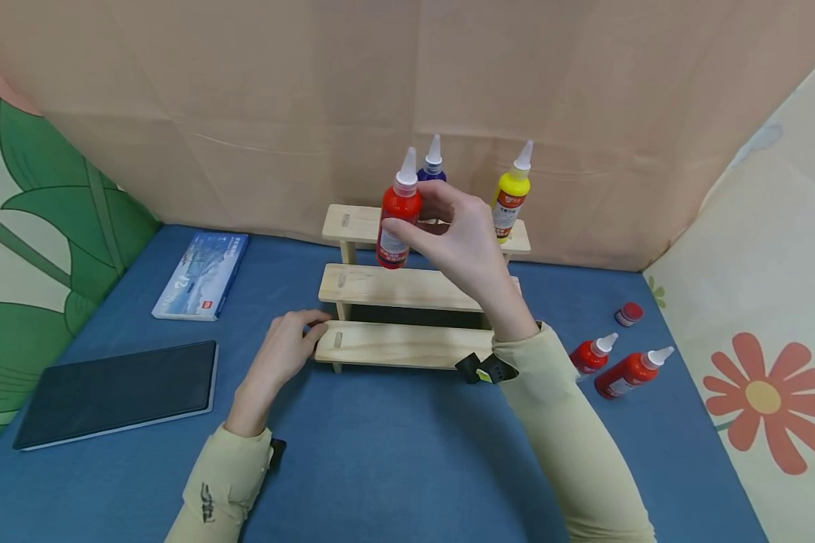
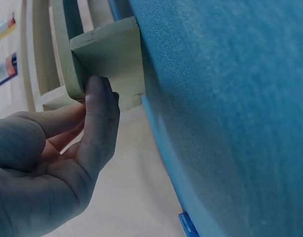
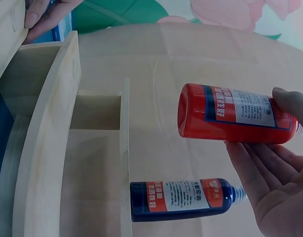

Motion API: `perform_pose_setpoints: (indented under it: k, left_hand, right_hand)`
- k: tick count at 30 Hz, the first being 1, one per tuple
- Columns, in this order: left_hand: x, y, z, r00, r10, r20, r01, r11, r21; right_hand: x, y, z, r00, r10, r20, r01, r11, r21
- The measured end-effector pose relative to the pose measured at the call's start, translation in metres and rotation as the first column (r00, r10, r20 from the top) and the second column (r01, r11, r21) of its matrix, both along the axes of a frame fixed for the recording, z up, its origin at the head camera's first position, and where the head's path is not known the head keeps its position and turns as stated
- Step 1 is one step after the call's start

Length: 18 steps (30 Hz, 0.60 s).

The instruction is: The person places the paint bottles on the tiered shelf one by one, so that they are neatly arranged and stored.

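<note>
dark blue bottle (image 3: 181, 201) and yellow bottle (image 1: 509, 202) were already up on the wooden rack (image 1: 414, 289), right hand (image 1: 465, 241) pinched a red squeeze bottle (image 1: 399, 207) in midair by the blue one, left hand (image 1: 285, 343) pinched the lowest step (image 1: 407, 343), two red spares (image 1: 626, 375) on the worktop (image 1: 380, 452) probably left to go

1. Table (image 1: 380, 467): blue; a three-step wooden rack (image 1: 401, 345) stands mid-table.
2. Left: box (image 1: 202, 275), black slab (image 1: 118, 392).
3. Right: two red bottles (image 1: 626, 377), red jar (image 1: 628, 314).
4. Rack's top step: blue bottle (image 3: 178, 200), yellow bottle (image 1: 509, 197), apart.
</note>
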<state>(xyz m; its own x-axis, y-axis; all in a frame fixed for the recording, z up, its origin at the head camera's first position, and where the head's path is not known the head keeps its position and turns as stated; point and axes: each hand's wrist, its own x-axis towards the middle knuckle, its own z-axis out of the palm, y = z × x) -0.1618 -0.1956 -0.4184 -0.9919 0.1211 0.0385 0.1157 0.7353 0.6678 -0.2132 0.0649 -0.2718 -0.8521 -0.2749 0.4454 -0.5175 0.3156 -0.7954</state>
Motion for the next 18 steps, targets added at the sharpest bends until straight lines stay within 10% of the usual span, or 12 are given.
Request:
perform_pose_setpoints:
  k: [18]
  left_hand:
    - [0.0,0.0,0.001,1.0,-0.002,0.007,0.002,1.0,0.013]
  right_hand:
    - [-0.021,-0.036,0.007,1.0,0.018,0.013,-0.018,1.0,-0.023]
